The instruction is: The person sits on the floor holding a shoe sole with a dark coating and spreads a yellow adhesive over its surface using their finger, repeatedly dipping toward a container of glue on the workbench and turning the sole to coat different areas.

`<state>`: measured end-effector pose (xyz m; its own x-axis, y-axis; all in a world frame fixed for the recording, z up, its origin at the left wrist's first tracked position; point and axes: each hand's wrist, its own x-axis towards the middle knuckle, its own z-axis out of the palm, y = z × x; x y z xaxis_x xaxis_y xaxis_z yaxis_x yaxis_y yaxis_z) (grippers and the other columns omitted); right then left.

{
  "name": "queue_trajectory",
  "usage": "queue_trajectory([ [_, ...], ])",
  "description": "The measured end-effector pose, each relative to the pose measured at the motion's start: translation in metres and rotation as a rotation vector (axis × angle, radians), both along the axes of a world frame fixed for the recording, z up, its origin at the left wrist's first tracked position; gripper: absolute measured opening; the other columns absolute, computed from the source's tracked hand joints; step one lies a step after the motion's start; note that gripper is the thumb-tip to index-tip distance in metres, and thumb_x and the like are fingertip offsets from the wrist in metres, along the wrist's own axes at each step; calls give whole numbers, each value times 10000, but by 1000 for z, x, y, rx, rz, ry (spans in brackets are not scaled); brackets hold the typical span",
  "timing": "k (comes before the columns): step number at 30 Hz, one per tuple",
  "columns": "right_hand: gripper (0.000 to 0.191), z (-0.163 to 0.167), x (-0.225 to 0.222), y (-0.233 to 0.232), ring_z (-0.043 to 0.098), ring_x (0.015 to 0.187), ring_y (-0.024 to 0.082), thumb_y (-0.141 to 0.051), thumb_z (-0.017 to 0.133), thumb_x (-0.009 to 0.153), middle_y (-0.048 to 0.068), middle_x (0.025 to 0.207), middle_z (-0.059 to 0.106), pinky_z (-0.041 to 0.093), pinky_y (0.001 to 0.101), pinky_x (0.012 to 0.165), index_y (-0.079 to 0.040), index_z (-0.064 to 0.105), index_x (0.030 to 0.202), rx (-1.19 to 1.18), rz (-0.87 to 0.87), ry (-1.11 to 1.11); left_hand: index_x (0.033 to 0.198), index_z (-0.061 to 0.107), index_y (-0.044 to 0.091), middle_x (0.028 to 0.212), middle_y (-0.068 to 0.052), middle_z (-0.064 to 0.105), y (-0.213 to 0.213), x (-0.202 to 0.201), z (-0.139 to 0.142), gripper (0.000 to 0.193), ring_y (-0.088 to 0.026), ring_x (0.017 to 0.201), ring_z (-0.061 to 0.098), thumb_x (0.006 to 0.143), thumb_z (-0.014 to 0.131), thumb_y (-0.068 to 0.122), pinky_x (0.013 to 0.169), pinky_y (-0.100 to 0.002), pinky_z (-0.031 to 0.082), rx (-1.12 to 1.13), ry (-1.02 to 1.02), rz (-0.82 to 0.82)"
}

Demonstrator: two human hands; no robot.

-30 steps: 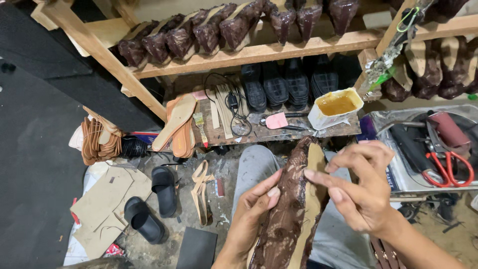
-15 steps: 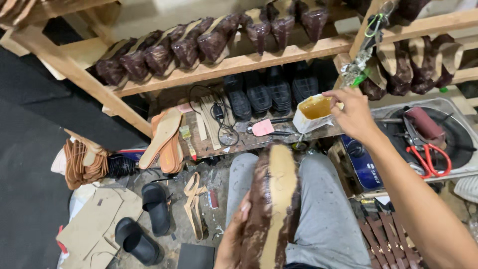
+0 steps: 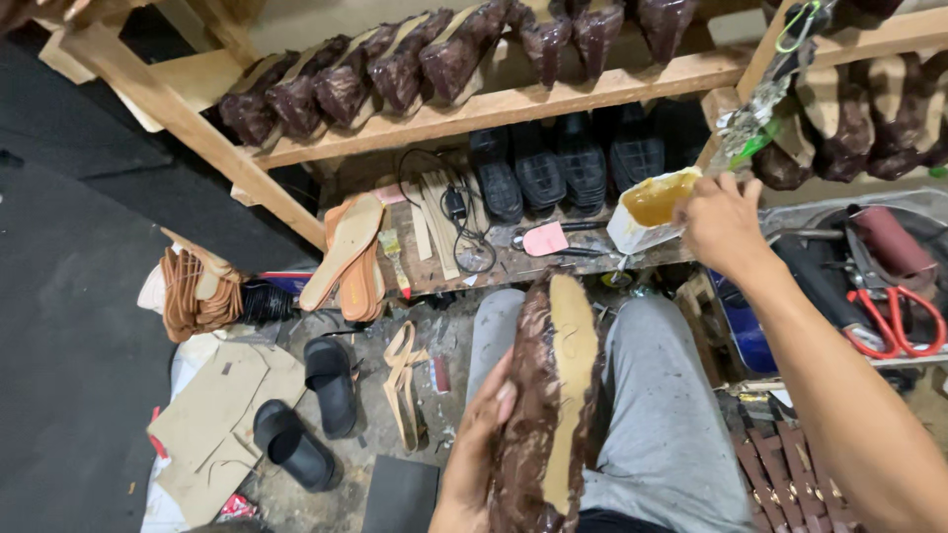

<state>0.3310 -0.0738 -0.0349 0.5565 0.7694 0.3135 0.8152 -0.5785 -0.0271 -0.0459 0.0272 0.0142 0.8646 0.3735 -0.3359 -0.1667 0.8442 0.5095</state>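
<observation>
My left hand [image 3: 481, 434] grips a dark brown shoe upper on its last [image 3: 548, 395], sole side up, showing a tan insole, over my lap in grey trousers. My right hand [image 3: 723, 222] is stretched out to the white tub of yellow glue [image 3: 652, 209] on the low wooden bench, with its fingers at the tub's right rim. Whether those fingers hold anything is hidden.
Brown shoe uppers [image 3: 395, 69] line a wooden shelf above. Black soles [image 3: 563, 163], tan insoles [image 3: 348, 257], a cable [image 3: 459, 217] and a pink tool [image 3: 548, 237] lie on the bench. Red-handled pliers [image 3: 894, 316] sit at right. Black sandals [image 3: 311, 415] and cardboard patterns [image 3: 222, 424] lie on the floor.
My right hand left the shoe and reached forward to the glue tub. My left hand turned the shoe so the tan insole faces up.
</observation>
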Motion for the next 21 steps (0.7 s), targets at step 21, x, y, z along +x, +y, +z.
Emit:
queue_trajectory([
  [21, 494, 99, -222, -59, 382, 1315, 331, -449, 332, 1065, 84, 1315, 594, 249, 516, 1223, -221, 740, 1227, 648, 533, 132, 1581, 355, -44, 1447, -185, 581, -1, 22, 28, 755, -219, 1241, 625, 941, 628, 251, 1064, -354, 500, 307, -152, -49],
])
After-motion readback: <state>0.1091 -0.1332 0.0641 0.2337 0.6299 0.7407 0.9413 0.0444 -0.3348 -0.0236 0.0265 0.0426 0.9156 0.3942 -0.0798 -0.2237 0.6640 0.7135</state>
